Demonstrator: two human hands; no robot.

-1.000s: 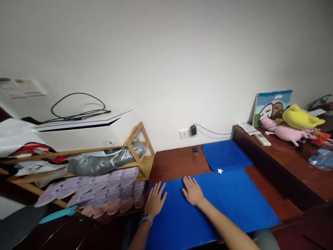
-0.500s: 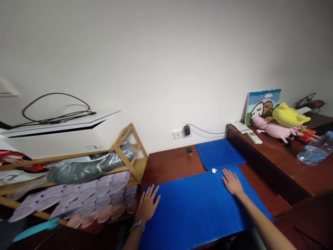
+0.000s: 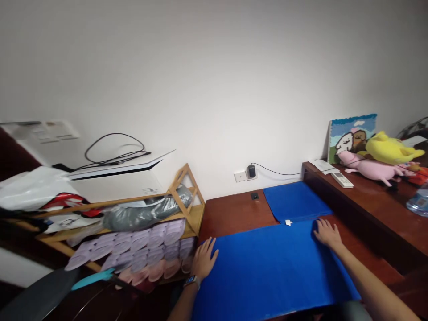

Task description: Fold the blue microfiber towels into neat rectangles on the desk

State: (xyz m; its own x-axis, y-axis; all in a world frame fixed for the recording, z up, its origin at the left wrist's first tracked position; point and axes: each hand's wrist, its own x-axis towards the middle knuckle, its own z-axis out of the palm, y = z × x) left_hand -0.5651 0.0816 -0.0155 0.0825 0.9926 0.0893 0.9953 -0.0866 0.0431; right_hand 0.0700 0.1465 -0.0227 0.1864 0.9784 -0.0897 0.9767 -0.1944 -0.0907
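Observation:
A large blue cloth [image 3: 267, 267] lies flat on the reddish wooden table [image 3: 230, 211]. My left hand [image 3: 204, 259] rests open on its near left corner, fingers spread, with a watch on the wrist. My right hand [image 3: 326, 232] lies open at the cloth's far right corner, fingers stretched flat over the edge. A smaller folded blue cloth [image 3: 294, 201] sits just behind it, with a small white tag [image 3: 287, 222] where the two cloths meet.
A bamboo rack [image 3: 180, 196] with rolled lilac and pink cloths stands to the left, a white box and black cable on top. A raised wooden ledge [image 3: 368, 196] on the right holds plush toys, a remote, a picture and a water bottle. A wall socket holds a plugged-in charger.
My right hand has slid across the blue cloth from its middle to its far right corner. My left hand has stayed on the left corner. The camera view has shifted a little.

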